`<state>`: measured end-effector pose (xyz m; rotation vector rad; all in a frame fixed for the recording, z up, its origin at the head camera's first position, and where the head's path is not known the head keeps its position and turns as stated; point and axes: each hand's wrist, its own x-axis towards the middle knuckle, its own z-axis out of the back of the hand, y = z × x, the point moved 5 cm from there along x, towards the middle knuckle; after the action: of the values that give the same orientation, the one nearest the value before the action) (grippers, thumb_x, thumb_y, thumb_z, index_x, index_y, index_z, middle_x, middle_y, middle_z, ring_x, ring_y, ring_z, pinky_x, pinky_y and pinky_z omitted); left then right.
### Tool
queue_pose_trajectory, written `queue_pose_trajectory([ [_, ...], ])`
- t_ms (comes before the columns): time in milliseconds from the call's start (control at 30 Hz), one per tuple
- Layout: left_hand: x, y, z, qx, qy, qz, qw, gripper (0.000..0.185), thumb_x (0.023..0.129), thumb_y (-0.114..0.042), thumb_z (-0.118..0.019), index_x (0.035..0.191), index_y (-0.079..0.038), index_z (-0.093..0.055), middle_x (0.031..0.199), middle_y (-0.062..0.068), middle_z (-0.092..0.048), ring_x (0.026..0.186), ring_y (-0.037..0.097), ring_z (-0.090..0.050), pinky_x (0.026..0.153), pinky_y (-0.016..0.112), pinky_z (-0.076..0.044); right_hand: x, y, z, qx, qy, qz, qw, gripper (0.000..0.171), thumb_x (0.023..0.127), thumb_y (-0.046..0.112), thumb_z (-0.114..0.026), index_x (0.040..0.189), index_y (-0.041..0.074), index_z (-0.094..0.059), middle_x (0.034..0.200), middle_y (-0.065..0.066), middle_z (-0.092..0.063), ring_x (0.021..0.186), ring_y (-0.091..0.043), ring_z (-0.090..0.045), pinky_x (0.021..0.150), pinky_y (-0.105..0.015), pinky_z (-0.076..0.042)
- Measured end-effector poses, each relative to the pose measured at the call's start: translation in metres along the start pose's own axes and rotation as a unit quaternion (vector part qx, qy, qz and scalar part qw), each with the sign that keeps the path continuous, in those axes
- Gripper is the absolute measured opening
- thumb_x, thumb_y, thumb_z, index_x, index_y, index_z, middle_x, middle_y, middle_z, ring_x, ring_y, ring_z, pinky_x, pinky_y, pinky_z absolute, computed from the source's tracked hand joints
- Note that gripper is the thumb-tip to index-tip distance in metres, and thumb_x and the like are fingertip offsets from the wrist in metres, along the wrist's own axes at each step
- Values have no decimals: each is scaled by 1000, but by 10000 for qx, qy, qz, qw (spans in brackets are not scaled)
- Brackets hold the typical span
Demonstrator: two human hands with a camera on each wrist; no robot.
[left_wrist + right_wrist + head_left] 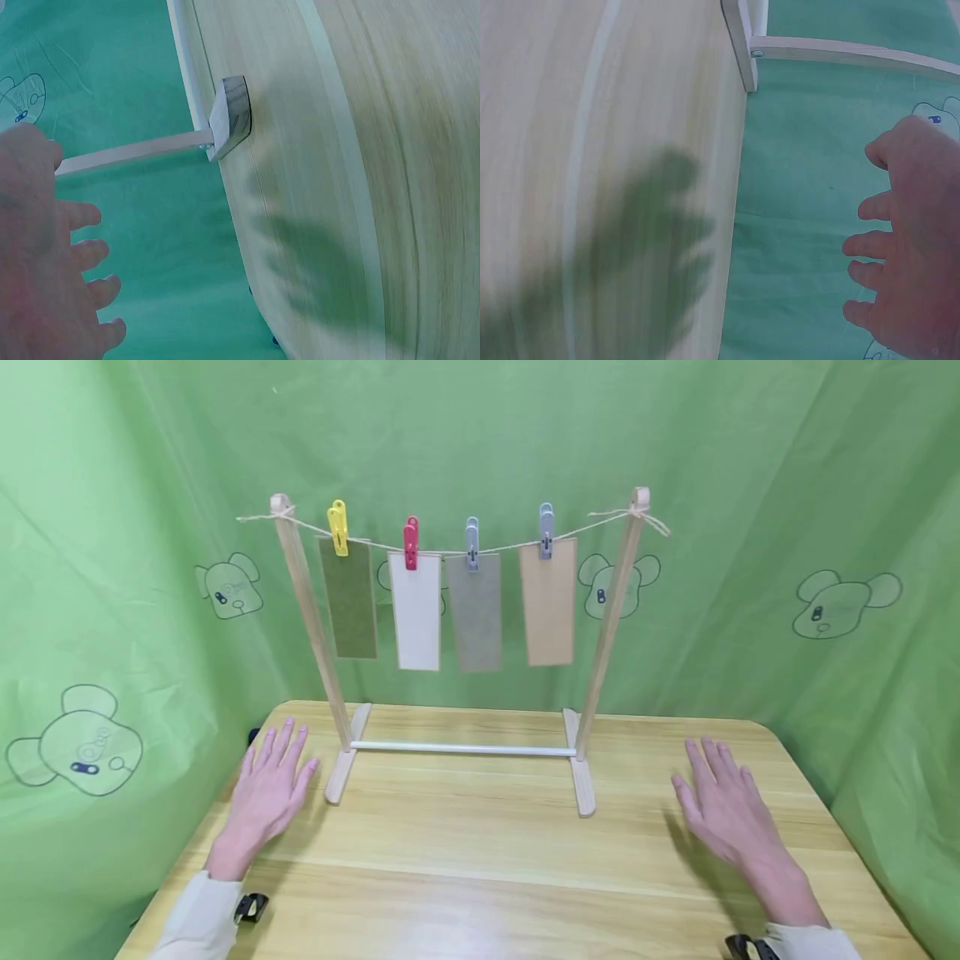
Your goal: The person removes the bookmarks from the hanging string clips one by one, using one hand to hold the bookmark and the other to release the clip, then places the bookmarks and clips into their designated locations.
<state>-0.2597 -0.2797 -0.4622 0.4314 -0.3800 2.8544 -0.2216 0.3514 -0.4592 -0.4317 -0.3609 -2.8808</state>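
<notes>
My left hand (266,789) and right hand (723,810) hover flat and empty over the table (480,877), flanking the rack (461,748) (four cards pegged); next, I judge, a reach up to a peg.

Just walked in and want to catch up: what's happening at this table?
A person has both hands open above a wooden table, holding nothing. The left hand is near the left foot of a small wooden rack, the right hand off to the right of it. Four cards hang from the rack's string, clipped by a yellow peg, a red peg and two bluish pegs.
</notes>
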Motion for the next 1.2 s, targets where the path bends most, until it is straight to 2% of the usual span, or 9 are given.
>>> queue_pose_trajectory([
  [333,2,-10,-5,-84,32,3,10000,64,111,-44,-30,160,-2,-28,168,23,-14,152,49,-12,124,67,-6,-2,1,8,57,-220,93,9997,67,110,32,-41,162,-1,-15,161,-36,-17,151,-52,-8,123,-65,4],
  [467,3,-15,-6,-184,11,57,9998,65,111,-45,-30,160,-2,-28,168,23,-13,152,49,-12,124,66,-6,-2,4,14,144,-345,133,9992,66,109,32,-42,162,-1,-17,162,-35,-18,150,-52,-13,124,-66,-1],
  [700,7,-33,0,-366,-155,89,9992,64,111,-43,-30,159,-1,-29,167,24,-18,151,48,-16,124,66,-10,2,13,21,321,-559,216,9977,64,109,30,-43,162,1,-20,162,-33,-22,150,-51,-18,127,-60,-5],
  [833,8,-46,2,-579,-391,22,9976,61,112,-40,-32,158,0,-32,165,24,-23,151,47,-20,123,66,-14,2,19,25,502,-752,265,9956,62,108,28,-46,161,3,-25,161,-30,-27,148,-50,-25,128,-55,-11],
  [1067,11,-70,7,-994,-1250,-313,9867,49,108,-27,-47,150,0,-48,158,24,-39,145,44,-36,120,63,-27,1,24,30,694,-942,248,9928,61,108,25,-49,160,4,-29,160,-29,-31,144,-51,-31,127,-57,-16],
  [1200,13,-80,9,-1233,-1416,-417,9813,45,106,-20,-51,147,0,-51,157,21,-42,141,44,-42,119,61,-31,4,26,33,839,-886,127,9924,61,108,27,-48,162,7,-26,162,-27,-28,145,-51,-28,126,-60,-16],
])
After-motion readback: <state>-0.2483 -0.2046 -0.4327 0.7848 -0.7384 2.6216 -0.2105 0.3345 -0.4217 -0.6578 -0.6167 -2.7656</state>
